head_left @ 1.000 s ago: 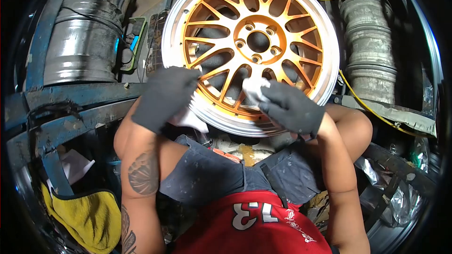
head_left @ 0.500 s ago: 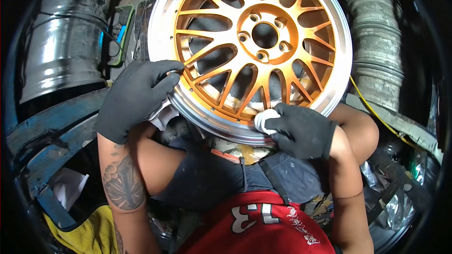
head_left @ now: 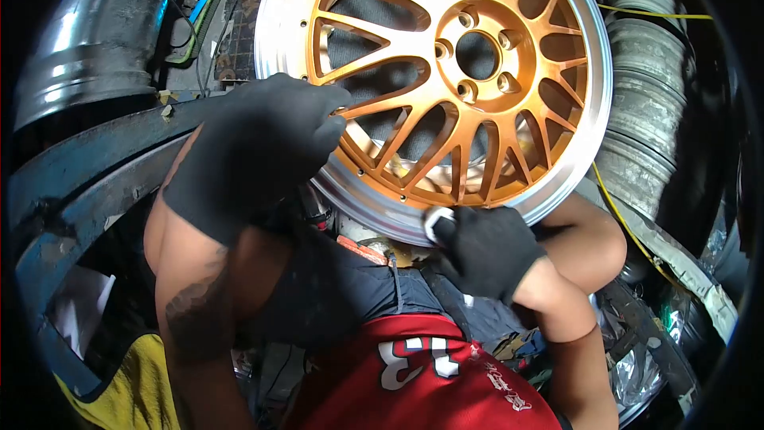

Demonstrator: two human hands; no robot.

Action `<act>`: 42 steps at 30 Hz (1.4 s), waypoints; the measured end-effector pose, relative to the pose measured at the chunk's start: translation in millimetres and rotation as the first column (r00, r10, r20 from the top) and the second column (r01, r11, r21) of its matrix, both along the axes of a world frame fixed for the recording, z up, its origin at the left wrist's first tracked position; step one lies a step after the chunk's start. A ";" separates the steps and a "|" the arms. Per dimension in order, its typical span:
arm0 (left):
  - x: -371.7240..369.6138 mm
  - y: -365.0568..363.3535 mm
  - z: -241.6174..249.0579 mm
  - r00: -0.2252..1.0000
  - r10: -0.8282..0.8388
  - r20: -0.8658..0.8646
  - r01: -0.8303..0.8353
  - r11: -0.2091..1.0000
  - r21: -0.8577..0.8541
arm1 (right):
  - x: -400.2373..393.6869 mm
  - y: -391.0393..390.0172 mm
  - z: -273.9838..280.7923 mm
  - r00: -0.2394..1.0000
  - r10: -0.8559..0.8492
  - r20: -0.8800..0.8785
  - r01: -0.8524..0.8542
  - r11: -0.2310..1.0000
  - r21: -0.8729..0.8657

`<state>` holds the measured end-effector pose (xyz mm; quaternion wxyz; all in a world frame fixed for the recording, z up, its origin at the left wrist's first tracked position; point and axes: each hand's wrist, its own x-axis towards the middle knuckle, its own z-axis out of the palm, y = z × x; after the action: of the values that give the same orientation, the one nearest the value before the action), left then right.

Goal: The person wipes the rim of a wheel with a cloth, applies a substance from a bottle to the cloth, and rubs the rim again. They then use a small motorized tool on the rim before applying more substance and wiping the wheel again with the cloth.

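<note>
A car wheel [head_left: 414, 44] with gold spokes and a polished silver lip is tilted towards me above my lap. My left hand [head_left: 263, 147], in a black glove, is closed over the wheel's lower left edge, its fingertips by the gold spokes. My right hand [head_left: 487, 247], also gloved in black, holds a folded white cloth [head_left: 438, 223] against the silver lip at the bottom. The fingers of this hand are bent around the cloth, which is partly hidden beneath them.
A shiny metal barrel [head_left: 95, 32] lies at the upper left, and stacked dull wheel rims [head_left: 645, 95] are at the right. Blue metal framing [head_left: 95, 151] runs along the left. A yellow towel [head_left: 135, 386] hangs at the lower left. A yellow cord [head_left: 629, 207] passes on the right.
My left hand has moved up and right along the wheel's edge. My right hand and the cloth have slid slightly left and down the lip. The wheel appears shifted right in view.
</note>
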<state>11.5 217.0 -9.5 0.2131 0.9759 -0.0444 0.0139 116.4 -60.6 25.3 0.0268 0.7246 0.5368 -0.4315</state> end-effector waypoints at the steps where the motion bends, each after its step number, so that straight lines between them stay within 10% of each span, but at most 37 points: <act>1: -0.4 -2.8 -3.8 0.998 -0.020 0.059 0.022 0.999 -0.025 | 0.4 2.1 -6.3 0.999 -0.023 -0.040 0.026 0.997 0.066; 3: 2.6 -7.8 1.3 1.000 0.000 -0.028 -0.002 0.995 -0.103 | 6.4 -6.0 -14.9 0.986 -0.074 -0.146 0.098 0.982 0.163; 7: 7.2 -9.6 8.9 0.954 0.107 -0.281 -0.145 0.983 -0.117 | 15.4 -7.4 11.9 0.959 -0.249 -0.136 0.213 0.948 -0.237; 12: 20.6 -10.8 29.8 0.854 0.081 -0.514 -0.177 0.974 -0.140 | -24.3 -1.9 -6.5 0.941 -0.336 -0.032 0.337 0.941 0.036; 13: 15.0 -16.4 16.0 0.952 0.093 -0.290 -0.117 0.991 -0.066 | -21.1 -11.0 -1.7 0.926 -0.377 -0.014 0.378 0.926 0.009; 18: 9.1 -19.9 10.2 0.968 0.085 -0.235 -0.109 0.990 -0.091 | -39.6 6.1 -2.3 0.949 -0.205 0.238 0.215 0.977 -0.014; 22: 8.7 -22.0 25.0 0.949 0.043 -0.313 -0.092 0.985 -0.145 | -15.3 -11.0 -22.0 0.943 -0.329 -0.059 0.333 0.939 0.088; 29: 13.2 -24.8 17.8 0.957 0.043 -0.287 -0.071 0.994 -0.087 | -47.4 19.5 -16.2 0.941 -0.276 0.193 0.269 0.961 0.063; 42: -56.4 -144.2 60.8 0.779 -0.572 -0.259 0.339 0.730 -0.593 | -52.1 -39.4 -23.6 0.839 -0.460 0.291 0.415 0.887 0.204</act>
<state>-44.9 72.8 51.3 0.4670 0.8174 -0.2358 -0.2414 64.4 -100.0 1.7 -0.0309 0.8901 0.3720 -0.2614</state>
